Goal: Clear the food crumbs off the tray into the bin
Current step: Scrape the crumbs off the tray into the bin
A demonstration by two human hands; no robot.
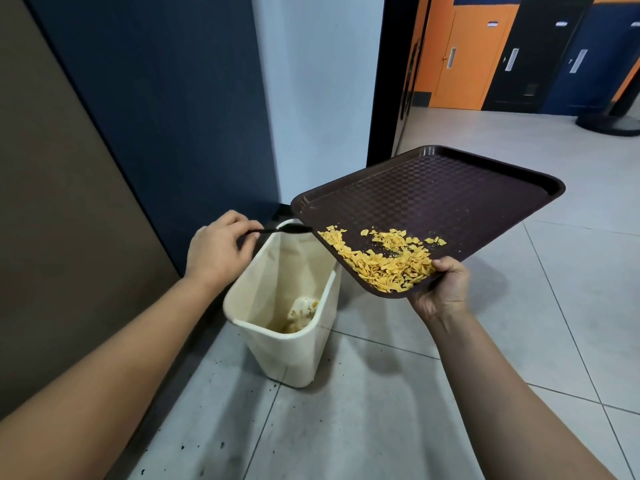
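My right hand (441,292) grips the near corner of a dark brown tray (450,202), which is tilted down to the left above the bin. Yellow food crumbs (381,261) are heaped along the tray's low near edge. My left hand (216,249) holds a black spoon (287,230) by its handle, and the bowl of the spoon touches the tray's low left edge. The cream plastic bin (294,355) stands on the floor below, with some crumbs and a pale scrap at its bottom.
A dark blue wall panel (156,116) and a brown panel (52,237) rise just left of the bin. Grey floor tiles (381,410) spread to the right, with dark specks near the bin. An open doorway (485,126) leads to a corridor with orange and dark doors.
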